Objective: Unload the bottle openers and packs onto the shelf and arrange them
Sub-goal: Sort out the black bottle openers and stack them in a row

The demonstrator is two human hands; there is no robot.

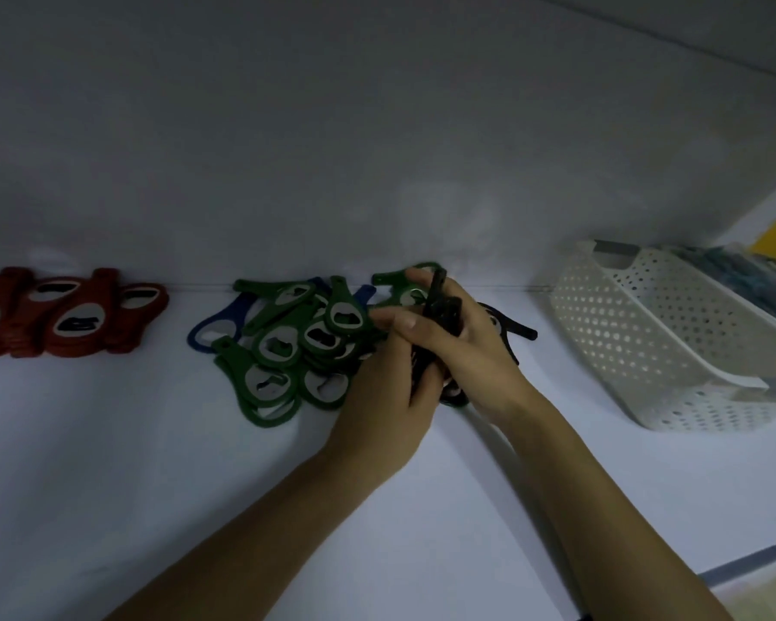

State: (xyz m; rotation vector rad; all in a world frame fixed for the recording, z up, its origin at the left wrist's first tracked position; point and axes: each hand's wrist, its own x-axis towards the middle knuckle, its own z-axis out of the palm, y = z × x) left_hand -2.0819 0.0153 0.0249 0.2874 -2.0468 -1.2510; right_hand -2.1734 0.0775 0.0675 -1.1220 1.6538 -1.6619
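sorting by colour on shelf (108, 463): red openers (77, 320) in row far left, green openers (296, 347) heaped mid, few blue ones (218, 327) underneath. black openers (444, 316) bunched just right of green heap. left hand (381, 405) curled round bunch from near side, right hand (476, 356) gripping over top, squaring stack I reckon. wrists near touching. basket (637, 333) tilted at right, packs (726, 271) not unloaded yet

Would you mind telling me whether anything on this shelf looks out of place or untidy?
Yes: blue openers lie mixed into the jumbled green pile, while the red openers sit apart in one colour. The white basket also sits tilted.
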